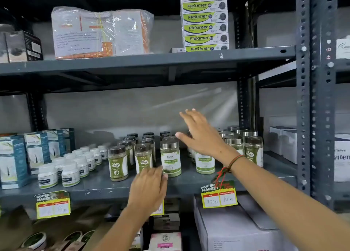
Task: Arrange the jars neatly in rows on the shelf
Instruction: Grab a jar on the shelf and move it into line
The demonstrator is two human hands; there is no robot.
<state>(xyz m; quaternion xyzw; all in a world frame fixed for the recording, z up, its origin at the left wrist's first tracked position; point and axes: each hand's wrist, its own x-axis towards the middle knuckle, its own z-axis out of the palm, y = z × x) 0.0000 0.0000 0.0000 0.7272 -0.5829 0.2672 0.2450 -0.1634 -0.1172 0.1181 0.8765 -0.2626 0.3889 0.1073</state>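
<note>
Head cam shows us mid-tidy on the middle shelf (189,182): left hand (149,186) open beside the front Moringa jar (170,159), right hand (202,135) spread, holding nothing, probably nudging that jar into line next.

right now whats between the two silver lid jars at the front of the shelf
Bare shelf between the left jar and the right jar in the head view; the right hand hovers above it.

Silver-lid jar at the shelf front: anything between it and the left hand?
Nothing visible. The left hand is open right at the base of the silver-lid jar, fingertips at its lower left; whether they touch is unclear.
</note>
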